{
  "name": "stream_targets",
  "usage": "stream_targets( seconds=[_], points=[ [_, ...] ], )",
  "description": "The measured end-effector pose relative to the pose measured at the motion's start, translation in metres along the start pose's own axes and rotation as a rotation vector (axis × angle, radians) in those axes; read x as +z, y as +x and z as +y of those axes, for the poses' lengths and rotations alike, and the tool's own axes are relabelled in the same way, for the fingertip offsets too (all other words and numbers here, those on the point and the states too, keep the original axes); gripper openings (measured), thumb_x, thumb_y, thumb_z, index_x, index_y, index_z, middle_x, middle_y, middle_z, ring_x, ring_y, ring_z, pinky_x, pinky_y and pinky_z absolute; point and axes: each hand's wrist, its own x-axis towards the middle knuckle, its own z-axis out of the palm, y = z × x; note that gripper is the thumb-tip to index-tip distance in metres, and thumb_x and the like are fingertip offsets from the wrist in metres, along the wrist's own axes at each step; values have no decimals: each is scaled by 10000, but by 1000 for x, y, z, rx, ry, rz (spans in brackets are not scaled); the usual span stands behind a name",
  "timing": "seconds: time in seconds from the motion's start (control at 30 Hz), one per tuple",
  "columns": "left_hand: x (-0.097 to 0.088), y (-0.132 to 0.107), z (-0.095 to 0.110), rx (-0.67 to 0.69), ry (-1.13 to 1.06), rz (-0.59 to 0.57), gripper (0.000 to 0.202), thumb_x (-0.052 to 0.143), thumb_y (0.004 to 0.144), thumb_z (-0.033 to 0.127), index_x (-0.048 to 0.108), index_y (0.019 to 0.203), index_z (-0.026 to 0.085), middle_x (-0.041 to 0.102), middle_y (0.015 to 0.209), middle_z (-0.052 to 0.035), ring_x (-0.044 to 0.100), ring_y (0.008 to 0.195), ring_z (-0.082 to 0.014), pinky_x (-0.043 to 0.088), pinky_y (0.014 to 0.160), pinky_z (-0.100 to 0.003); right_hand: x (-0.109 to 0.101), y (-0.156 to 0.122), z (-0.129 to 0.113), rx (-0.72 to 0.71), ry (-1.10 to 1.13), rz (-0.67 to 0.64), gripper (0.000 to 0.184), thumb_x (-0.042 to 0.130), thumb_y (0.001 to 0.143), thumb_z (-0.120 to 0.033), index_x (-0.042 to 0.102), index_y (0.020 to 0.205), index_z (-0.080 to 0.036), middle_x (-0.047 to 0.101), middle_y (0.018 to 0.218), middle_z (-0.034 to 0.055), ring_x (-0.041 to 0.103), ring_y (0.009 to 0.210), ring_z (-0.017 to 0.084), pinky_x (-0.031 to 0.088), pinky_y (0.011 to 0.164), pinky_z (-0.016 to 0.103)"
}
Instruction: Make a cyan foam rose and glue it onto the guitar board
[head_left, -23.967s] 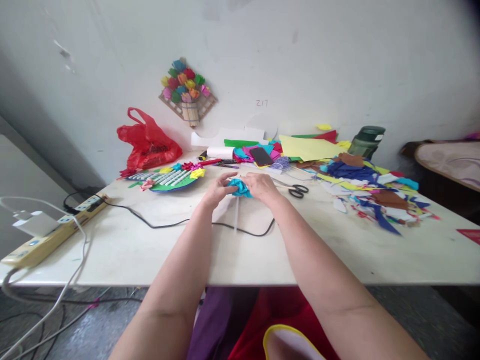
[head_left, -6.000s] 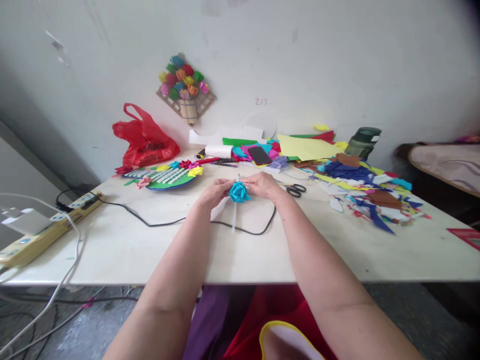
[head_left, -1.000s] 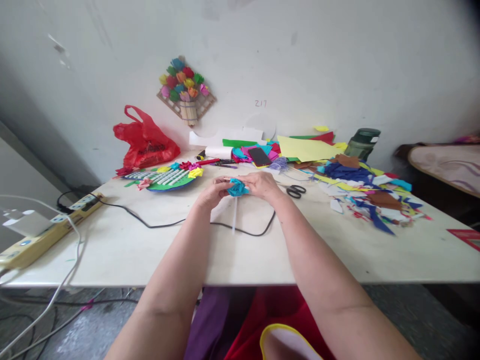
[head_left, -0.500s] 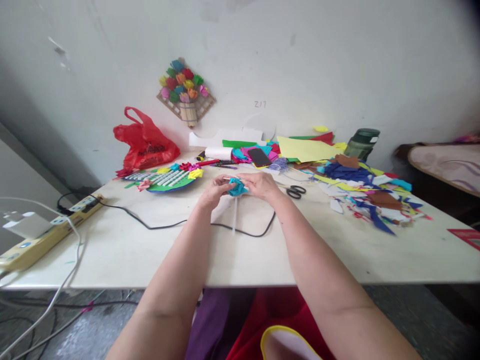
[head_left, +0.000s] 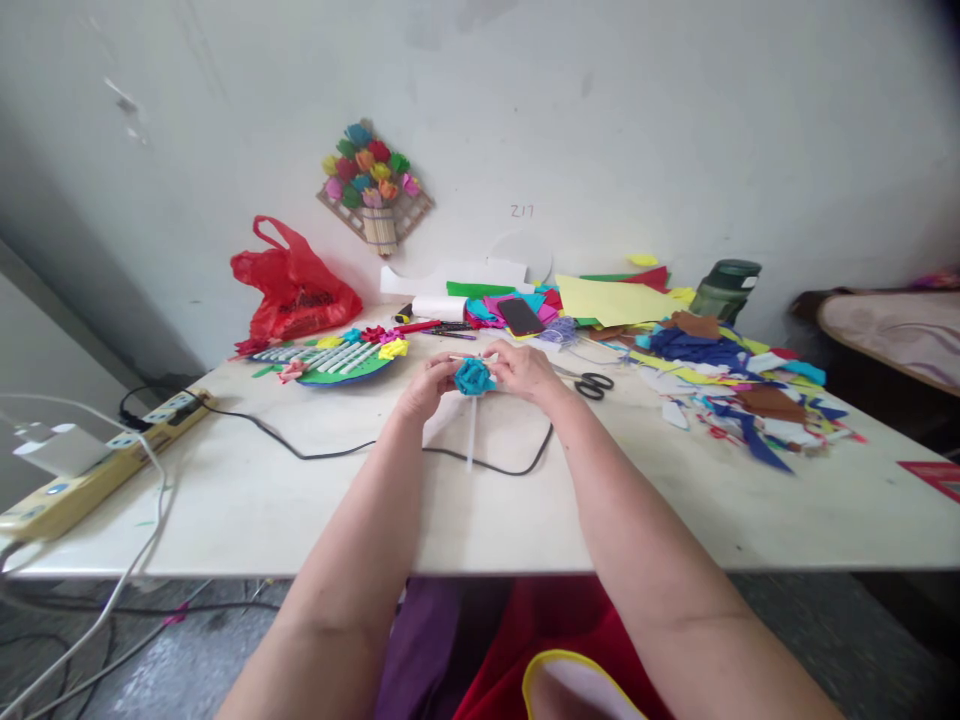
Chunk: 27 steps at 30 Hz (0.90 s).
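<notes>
A blue crepe-paper flower (head_left: 473,377) is held between my two hands above the middle of the table. My left hand (head_left: 431,385) pinches its left side, and my right hand (head_left: 523,370) closes on its right edge. Along the top of the flower a thin pale stick runs between the fingertips; its full length is hidden. Just below the flower a whitish translucent glue stick (head_left: 471,436) points toward me, and whether it touches the flower I cannot tell. Black-handled scissors (head_left: 593,386) lie to the right of my right hand.
Left stand a green-blue disc with white paper rolls (head_left: 341,375), a red plastic bag (head_left: 296,290) and a power strip (head_left: 112,465). A black cord (head_left: 300,456) crosses the table. Behind lie a phone (head_left: 521,316) and coloured paper (head_left: 615,298); paper scraps (head_left: 772,400) and a bottle (head_left: 724,289) are right.
The blue flower has turned so that its round, folded face shows more fully. My right fingers have shifted slightly to its edge. Both hands keep their hold.
</notes>
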Motion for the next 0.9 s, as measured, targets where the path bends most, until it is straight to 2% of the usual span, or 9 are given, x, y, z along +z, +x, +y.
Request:
stream_targets(
  seconds=[0.1, 0.37, 0.6, 0.73, 0.9],
  points=[
    [-1, 1, -1, 4, -7, -1, 352, 629, 673, 386, 692, 904, 127, 682, 765, -58, 621, 681, -175, 481, 636, -278, 0, -1, -2, -4, 30, 8, 279, 452, 850, -305, 594, 1076, -222, 701, 804, 30, 632, 771, 180, 406, 657, 249],
    [0, -2, 0, 7, 32, 9, 372, 686, 670, 459, 694, 856, 137, 677, 737, -43, 608, 647, -137, 470, 656, -244, -1, -1, -2, -11, 64, 4, 277, 457, 850, -307, 600, 1069, -215, 700, 788, 33, 630, 742, 174, 408, 647, 246],
    [2, -2, 3, 46, 68, 6, 370, 710, 644, 478, 680, 773, 132, 653, 667, -27, 591, 605, -125, 463, 622, -238, 8, 1, 6, -102, 166, 126, 219, 515, 833, -286, 679, 967, -230, 707, 975, 23, 633, 879, 163, 435, 743, 246],
    [1, -1, 2, 63, 82, 17, 363, 712, 641, 476, 659, 715, 125, 636, 630, -22, 571, 575, -116, 458, 604, -235, 14, 4, 11, -169, 238, 173, 201, 546, 819, -239, 718, 921, -223, 718, 926, 33, 641, 845, 158, 450, 732, 239],
    [0, 0, 1, 73, 95, 30, 371, 715, 631, 479, 658, 714, 122, 638, 633, -22, 567, 569, -113, 457, 602, -238, 13, 4, 13, -176, 195, 131, 241, 543, 821, -219, 717, 985, -250, 722, 914, 36, 643, 821, 163, 454, 697, 242]
  ],
)
